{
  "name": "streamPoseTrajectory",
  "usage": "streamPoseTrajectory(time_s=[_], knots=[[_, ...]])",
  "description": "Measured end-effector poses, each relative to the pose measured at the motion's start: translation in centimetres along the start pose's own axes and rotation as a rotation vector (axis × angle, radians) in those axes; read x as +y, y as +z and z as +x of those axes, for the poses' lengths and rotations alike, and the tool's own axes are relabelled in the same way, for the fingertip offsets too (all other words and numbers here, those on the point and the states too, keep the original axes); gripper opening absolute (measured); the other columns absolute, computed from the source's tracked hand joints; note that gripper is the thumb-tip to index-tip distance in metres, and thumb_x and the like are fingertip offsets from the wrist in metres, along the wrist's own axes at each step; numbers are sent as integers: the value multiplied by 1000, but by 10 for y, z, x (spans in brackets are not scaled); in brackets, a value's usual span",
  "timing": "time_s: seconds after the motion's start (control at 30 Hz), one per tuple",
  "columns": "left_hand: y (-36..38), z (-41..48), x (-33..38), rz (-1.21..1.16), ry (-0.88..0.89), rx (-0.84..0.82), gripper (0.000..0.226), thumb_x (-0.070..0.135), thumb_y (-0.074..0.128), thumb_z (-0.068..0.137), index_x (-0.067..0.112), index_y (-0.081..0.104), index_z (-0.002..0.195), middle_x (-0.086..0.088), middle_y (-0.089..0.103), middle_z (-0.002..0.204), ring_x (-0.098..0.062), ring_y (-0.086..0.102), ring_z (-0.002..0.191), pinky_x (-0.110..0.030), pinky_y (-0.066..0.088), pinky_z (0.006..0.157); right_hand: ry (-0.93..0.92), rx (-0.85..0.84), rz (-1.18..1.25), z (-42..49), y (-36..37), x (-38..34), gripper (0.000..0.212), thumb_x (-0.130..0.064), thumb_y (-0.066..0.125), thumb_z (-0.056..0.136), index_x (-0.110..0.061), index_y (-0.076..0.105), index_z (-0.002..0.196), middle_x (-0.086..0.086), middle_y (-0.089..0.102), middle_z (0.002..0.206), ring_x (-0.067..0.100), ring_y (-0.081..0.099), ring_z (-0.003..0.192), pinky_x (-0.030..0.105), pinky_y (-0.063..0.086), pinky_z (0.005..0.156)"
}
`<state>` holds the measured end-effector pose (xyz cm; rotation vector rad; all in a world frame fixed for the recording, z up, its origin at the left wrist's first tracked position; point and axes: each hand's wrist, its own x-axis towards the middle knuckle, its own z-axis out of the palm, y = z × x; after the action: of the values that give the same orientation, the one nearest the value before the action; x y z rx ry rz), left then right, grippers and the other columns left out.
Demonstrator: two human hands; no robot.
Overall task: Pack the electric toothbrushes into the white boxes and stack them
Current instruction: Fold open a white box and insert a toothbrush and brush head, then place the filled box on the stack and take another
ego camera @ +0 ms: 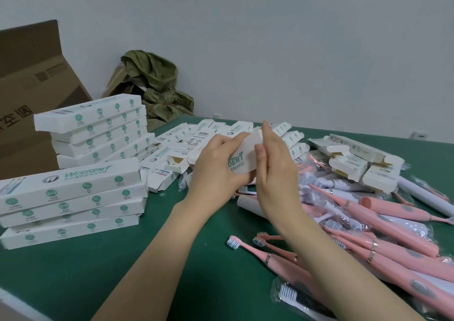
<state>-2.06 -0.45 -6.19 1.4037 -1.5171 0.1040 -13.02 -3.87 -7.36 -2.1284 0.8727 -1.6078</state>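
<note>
Above the green table (pixel 103 266), my left hand (pixel 216 166) grips a white toothbrush box (pixel 242 152) with green lettering, fingers curled round its near end. My right hand (pixel 275 166) stands upright beside the box, fingers straight, fingertips against its far end flap. Pink electric toothbrushes (pixel 393 225) lie in a heap at the right, some in clear bags. A near stack of closed white boxes (pixel 71 200) sits at the left, with a taller stack (pixel 98 129) behind it. Flat and half-folded empty boxes (pixel 186 144) lie behind my hands.
A large brown carton (pixel 32 94) stands at the far left. A crumpled olive-green bag (pixel 157 85) lies by the wall. More open white boxes (pixel 358 161) sit at the back right. White toothbrush handles (pixel 425 195) lie at the right edge.
</note>
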Motion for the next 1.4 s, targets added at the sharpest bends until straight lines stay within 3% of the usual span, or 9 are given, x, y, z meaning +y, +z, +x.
streamPoseTrajectory(time_s=[0.1, 0.23, 0.37, 0.5, 0.73, 0.9, 1.07, 1.17, 1.4], knots=[[-13, 15, 25, 138, 114, -26, 67, 27, 77, 71, 30, 53, 134, 1, 51, 105, -18, 50, 100, -37, 45, 83, 93, 116, 286, 13, -15, -3, 40, -37, 30, 98, -31, 43, 136, -23, 49, 123, -16, 44, 111, 2, 32, 94], [-61, 42, 51, 523, 303, -61, 74, 33, 74, 72, 34, 45, 139, 4, 48, 105, -14, 40, 94, -30, 31, 72, 361, 228, 575, 24, -26, -1, 38, -37, 23, 103, -18, 56, 105, 1, 66, 92, 17, 62, 83, 27, 49, 73], [-133, 55, 40, 791, 91, -391, 60, 34, 74, 73, 37, 52, 128, 10, 48, 93, -13, 47, 87, -27, 36, 58, 480, -63, 184, 10, -15, 11, 31, -25, 31, 102, -16, 58, 90, 5, 66, 85, 20, 62, 81, 34, 50, 75], [-180, 46, 5, 862, -263, -610, 52, 33, 76, 74, 17, 59, 120, 0, 62, 107, -18, 56, 95, -38, 49, 82, 471, -221, 32, 3, -4, 17, 31, -24, 35, 100, -8, 60, 89, 8, 67, 86, 23, 61, 84, 44, 50, 81], [-192, 32, -44, 759, -492, -698, 81, 29, 79, 75, 27, 35, 144, 3, 41, 145, -18, 44, 127, -34, 37, 102, 326, -286, -176, 1, -1, 21, 24, -18, 44, 96, -7, 63, 86, 6, 65, 77, 15, 49, 58, 31, 41, 57], [-195, 36, -45, 819, -504, -762, 70, 32, 77, 77, 32, 41, 137, 3, 49, 135, -13, 47, 107, -30, 40, 93, 342, -494, -375, -2, -1, 29, 20, -15, 47, 93, -8, 65, 88, 6, 66, 77, 17, 55, 62, 29, 45, 59], [-188, 40, -40, 818, -538, -783, 88, 35, 79, 74, 26, 30, 147, 2, 40, 145, -19, 52, 118, -28, 48, 85, 280, -529, -467, -7, 1, 23, 22, -15, 46, 92, -6, 66, 91, 7, 66, 79, 19, 59, 67, 32, 49, 64], [-171, 41, -25, 788, -345, -712, 82, 40, 75, 77, 29, 32, 145, 7, 35, 149, -14, 40, 129, -25, 41, 91, 293, -517, -414, -3, 1, 23, 22, -14, 46, 92, -5, 66, 90, 9, 68, 82, 20, 60, 69, 33, 50, 67], [-34, 61, 8, 312, -34, -482, 61, 38, 66, 84, 23, 43, 139, 1, 51, 134, -6, 47, 108, -22, 36, 87, 359, -379, -300, 9, -16, 32, 25, -12, 50, 88, -17, 56, 65, -5, 55, 57, 6, 45, 50, 14, 33, 43]])
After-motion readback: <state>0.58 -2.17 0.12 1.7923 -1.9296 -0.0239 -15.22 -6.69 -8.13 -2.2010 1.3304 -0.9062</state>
